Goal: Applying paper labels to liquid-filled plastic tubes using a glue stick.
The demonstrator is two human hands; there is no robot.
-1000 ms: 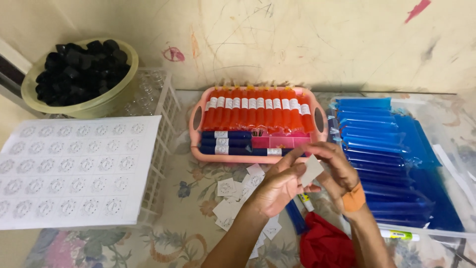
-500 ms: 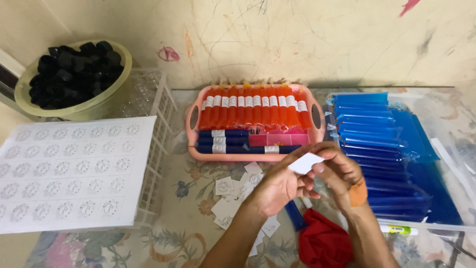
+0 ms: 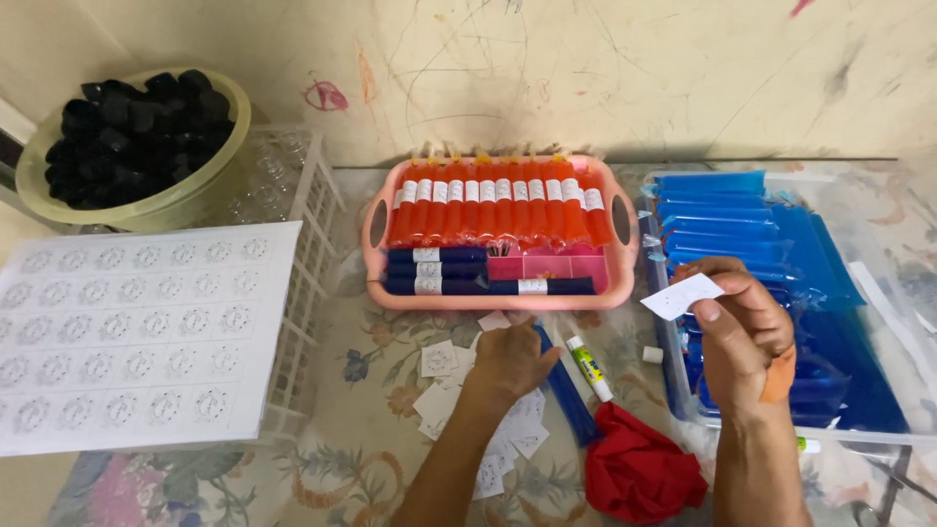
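My right hand pinches a small white paper label and holds it up over the edge of the clear bin of blue ice pops. My left hand rests palm down on the table, fingers on a long dark-blue ice pop and next to several loose white paper labels. A glue stick lies uncapped just right of that hand, its white cap a little further right. A pink tray beyond the hands holds rows of red and dark-blue labelled ice pops.
A crumpled red cloth lies between my forearms. A sheet of printed labels covers a white wire rack on the left. A pale green bowl of black caps stands at the back left. The wall runs behind.
My hands were together in front of the tray with the label between them. Now they are apart: the left dropped to the table, the right moved right with the label.
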